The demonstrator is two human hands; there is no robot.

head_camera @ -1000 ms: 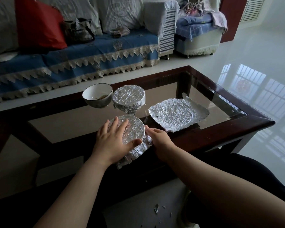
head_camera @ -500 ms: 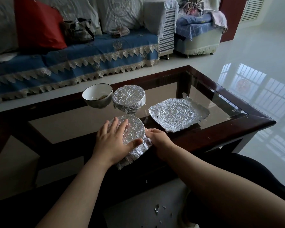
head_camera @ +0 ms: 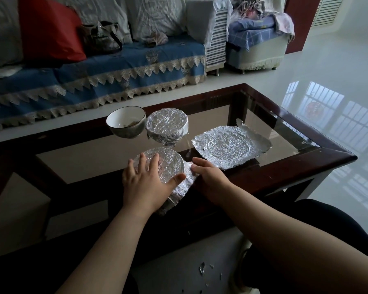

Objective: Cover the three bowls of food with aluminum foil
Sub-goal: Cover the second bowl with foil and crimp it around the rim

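Three bowls stand on the glass coffee table (head_camera: pixel 306 166). The near bowl (head_camera: pixel 170 164) wears a foil cover. My left hand (head_camera: pixel 146 183) lies flat on top of it, fingers spread, thumb along the right rim. My right hand (head_camera: pixel 210 177) presses the loose foil against the bowl's right side with straight fingers. Behind it stands a second foil-covered bowl (head_camera: pixel 167 126). To its left is an uncovered white bowl (head_camera: pixel 125 122) with a little food inside. A crumpled foil sheet (head_camera: pixel 229 147) with a round imprint lies flat to the right.
A sofa with a blue lace-trimmed cover (head_camera: pixel 94 81) and a red cushion (head_camera: pixel 49 30) runs behind the table. Small foil scraps (head_camera: pixel 202 268) lie on the floor by my knees. Glossy white floor (head_camera: pixel 306 81) spreads to the right.
My right hand has slid slightly forward along the foil at the near bowl's side. My left hand stays on top.
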